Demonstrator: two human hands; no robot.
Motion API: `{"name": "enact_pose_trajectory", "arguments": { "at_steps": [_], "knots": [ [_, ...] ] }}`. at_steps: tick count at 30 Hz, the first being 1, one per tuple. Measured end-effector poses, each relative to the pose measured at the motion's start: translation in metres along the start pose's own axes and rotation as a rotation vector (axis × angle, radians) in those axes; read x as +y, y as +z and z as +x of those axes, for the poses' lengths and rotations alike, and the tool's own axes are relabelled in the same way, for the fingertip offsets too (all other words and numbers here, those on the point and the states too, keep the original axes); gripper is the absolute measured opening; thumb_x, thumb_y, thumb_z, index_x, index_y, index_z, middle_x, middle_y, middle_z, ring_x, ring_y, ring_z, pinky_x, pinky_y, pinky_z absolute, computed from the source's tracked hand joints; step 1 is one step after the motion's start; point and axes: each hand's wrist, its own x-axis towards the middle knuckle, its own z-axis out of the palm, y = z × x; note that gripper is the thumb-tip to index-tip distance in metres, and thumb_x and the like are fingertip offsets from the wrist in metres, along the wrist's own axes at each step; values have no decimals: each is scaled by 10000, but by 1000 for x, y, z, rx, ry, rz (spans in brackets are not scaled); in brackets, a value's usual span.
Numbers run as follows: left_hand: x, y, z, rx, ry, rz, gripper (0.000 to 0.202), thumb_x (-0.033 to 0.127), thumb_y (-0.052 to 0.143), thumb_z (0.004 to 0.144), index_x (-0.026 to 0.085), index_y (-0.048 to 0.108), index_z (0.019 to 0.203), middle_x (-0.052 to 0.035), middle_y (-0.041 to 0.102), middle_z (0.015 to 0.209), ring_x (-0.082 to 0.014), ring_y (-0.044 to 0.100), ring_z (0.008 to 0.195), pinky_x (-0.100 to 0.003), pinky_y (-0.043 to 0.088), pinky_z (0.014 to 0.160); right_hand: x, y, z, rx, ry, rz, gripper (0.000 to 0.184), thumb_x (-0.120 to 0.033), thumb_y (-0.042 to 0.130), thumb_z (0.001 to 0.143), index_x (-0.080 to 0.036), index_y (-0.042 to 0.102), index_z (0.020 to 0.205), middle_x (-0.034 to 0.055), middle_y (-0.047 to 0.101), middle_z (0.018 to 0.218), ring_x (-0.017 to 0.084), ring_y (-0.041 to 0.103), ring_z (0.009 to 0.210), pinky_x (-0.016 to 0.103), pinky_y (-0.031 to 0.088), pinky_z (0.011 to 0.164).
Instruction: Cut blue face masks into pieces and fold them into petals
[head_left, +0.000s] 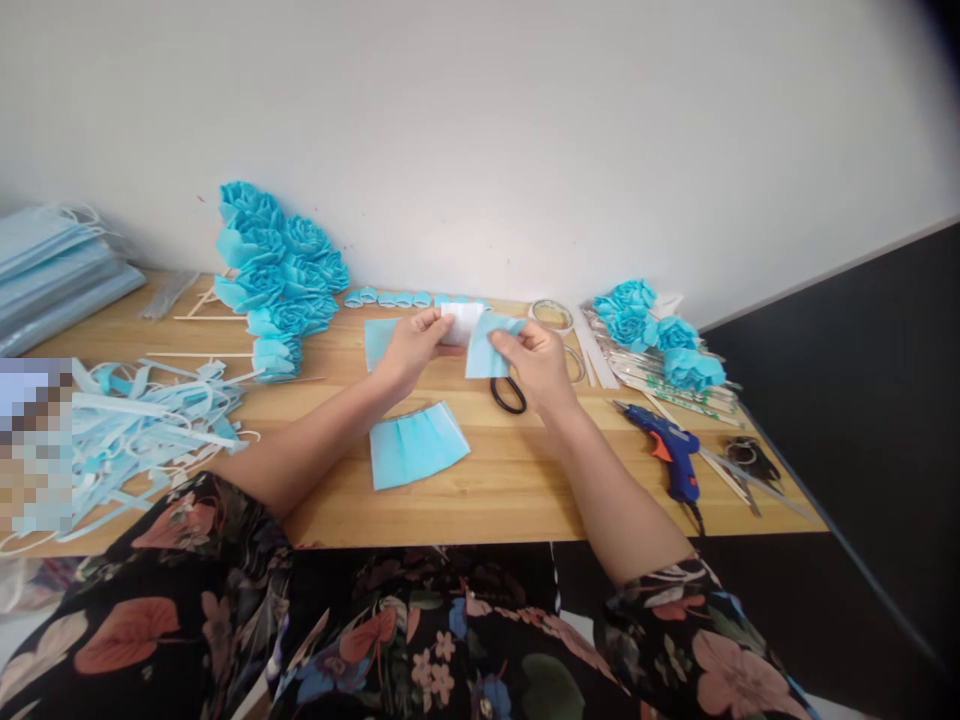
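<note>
My left hand (pixel 409 352) pinches a white fabric sheet (pixel 463 322) between thumb and fingers. Just right of it, my right hand (pixel 538 365) grips a light blue sheet cut from a face mask (pixel 484 358), thumb on its face. The two sheets overlap, and I cannot tell whether they are joined. Below my hands lies a pleated blue mask piece (pixel 420 447), with a white edge showing. Another blue piece (pixel 377 342) is partly hidden behind my left hand. Under the right hand a black loop handle (pixel 510 396) shows, its other end covered.
Blue fabric flowers (pixel 281 265) on sticks stand left, above a heap of mask strips (pixel 150 420). Masks (pixel 56 265) are stacked far left. Rolled blue pieces (pixel 386 299) line the wall. To the right are tape (pixel 551 316), more flowers (pixel 630 315) and a glue gun (pixel 671 450).
</note>
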Motion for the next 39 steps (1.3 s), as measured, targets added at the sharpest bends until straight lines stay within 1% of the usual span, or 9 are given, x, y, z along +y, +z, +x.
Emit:
{"name": "enact_pose_trajectory", "arguments": {
  "at_steps": [3,7,14,20,24,27,30,35,39],
  "knots": [
    [2,4,-4,-77,-48,13,282,407,717,802,131,663,803,-15,665,734,-116,634,701,-288,563,792,2,6,-6,-89,-12,-91,368,-554,744,730,-211,745,864,10,728,792,178,649,709,311,540,665],
    [1,7,-8,-203,-51,-5,388,514,735,773,136,689,847,-56,718,817,-165,683,798,-317,546,840,13,5,-3,-5,-5,-80,359,-533,705,772,-201,741,905,2,721,794,165,634,702,295,532,665],
    [3,9,-12,-202,-50,-41,577,685,660,784,124,714,905,-132,752,909,-246,708,896,-370,537,850,13,3,-2,19,11,-95,341,-515,708,771,-187,733,861,-7,685,729,137,578,629,268,486,604],
    [3,8,-12,-201,4,79,415,505,829,682,147,759,881,-49,743,831,-170,653,756,-298,504,765,10,6,-4,31,-11,-121,340,-502,701,772,-184,747,884,-6,698,733,141,584,638,266,475,598],
    [0,6,-11,-156,-29,52,356,472,808,703,143,756,829,-38,731,785,-157,639,724,-310,512,772,11,6,-3,12,-22,-93,304,-476,710,776,-189,735,875,-8,687,727,143,594,640,275,489,611],
    [-1,4,-9,-154,-63,-10,363,465,814,700,136,745,836,-55,741,824,-168,668,772,-338,526,839,9,4,-1,100,-35,-68,310,-495,713,775,-196,705,856,-4,677,732,134,587,630,269,498,602],
    [0,4,-8,-138,-80,-56,374,467,821,694,130,728,826,-68,746,848,-176,684,798,-364,529,885,4,1,1,180,-30,-43,376,-547,694,780,-210,684,945,29,704,857,153,634,726,267,527,620],
    [2,5,-9,-140,-72,-69,382,468,833,675,135,730,833,-69,749,858,-178,688,807,-366,531,897,4,2,3,47,2,24,580,-634,689,757,-240,638,1180,65,703,1140,199,658,1037,298,555,837],
    [1,6,-10,-158,-75,-28,398,494,829,660,147,739,832,-57,732,833,-157,656,773,-326,536,822,12,4,2,9,-5,48,443,-554,753,730,-209,686,999,31,722,959,175,653,889,289,535,803]
  ]
}}
